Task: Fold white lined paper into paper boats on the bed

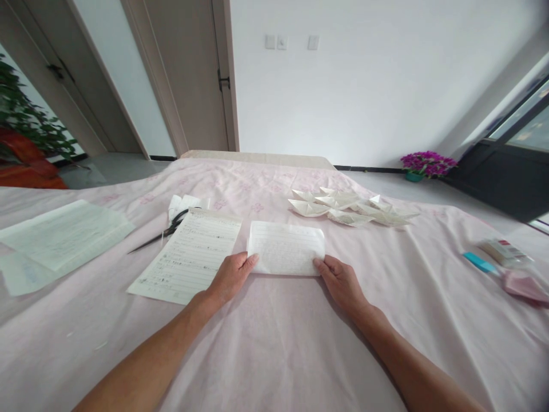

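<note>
A folded sheet of lined paper [286, 247] is held between my two hands, just above or on the pink cloth. My left hand [233, 276] pinches its lower left corner, thumb on top. At the lower right corner my right hand [342, 278] grips it the same way. Beside my left hand lies a sheet with handwriting [193, 254]. Black scissors [171, 228] rest partly under that sheet, their blades pointing left. Several folded paper boats [343, 206] stand grouped beyond my right hand.
More written sheets [64, 240] lie at the left of the pink flowered cloth [274, 343]. A crumpled white paper piece [184, 204] sits behind the scissors. On the right are a blue item [480, 262], a clear packet [506, 252] and a pink item [524, 286].
</note>
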`<state>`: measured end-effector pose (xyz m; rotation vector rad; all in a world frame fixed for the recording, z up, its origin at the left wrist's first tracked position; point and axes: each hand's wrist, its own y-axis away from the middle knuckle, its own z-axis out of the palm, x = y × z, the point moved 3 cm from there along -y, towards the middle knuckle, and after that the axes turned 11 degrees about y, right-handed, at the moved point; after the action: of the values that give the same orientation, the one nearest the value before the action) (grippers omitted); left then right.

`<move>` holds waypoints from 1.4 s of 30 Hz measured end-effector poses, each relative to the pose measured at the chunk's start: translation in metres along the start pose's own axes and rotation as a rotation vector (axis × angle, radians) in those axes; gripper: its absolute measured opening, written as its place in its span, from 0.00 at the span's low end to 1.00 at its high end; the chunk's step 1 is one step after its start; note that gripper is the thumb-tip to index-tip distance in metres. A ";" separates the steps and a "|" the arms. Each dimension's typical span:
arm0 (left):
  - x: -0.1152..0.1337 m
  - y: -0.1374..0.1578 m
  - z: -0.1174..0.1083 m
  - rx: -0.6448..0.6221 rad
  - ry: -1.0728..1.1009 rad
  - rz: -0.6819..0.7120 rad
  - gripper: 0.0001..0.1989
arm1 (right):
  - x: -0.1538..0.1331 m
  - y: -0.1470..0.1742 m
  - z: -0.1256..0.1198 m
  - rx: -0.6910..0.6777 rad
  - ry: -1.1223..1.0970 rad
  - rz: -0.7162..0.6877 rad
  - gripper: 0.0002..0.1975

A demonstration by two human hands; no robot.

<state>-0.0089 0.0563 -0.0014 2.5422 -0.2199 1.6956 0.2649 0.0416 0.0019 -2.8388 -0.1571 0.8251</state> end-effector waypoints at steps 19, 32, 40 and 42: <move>0.007 0.004 0.007 0.142 -0.234 0.051 0.16 | -0.002 -0.009 0.000 -0.005 -0.029 0.024 0.18; 0.001 -0.005 0.001 0.163 -0.239 -0.015 0.12 | -0.010 -0.021 0.014 0.017 0.156 0.138 0.19; 0.006 0.002 -0.003 0.101 -0.283 -0.111 0.17 | -0.011 -0.020 0.015 0.007 0.269 0.046 0.17; 0.008 0.003 -0.005 0.052 -0.331 -0.142 0.17 | -0.012 -0.020 0.016 -0.001 0.321 0.028 0.17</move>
<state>-0.0111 0.0538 0.0079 2.7887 -0.0125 1.2430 0.2454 0.0613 -0.0009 -2.9308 -0.0724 0.3640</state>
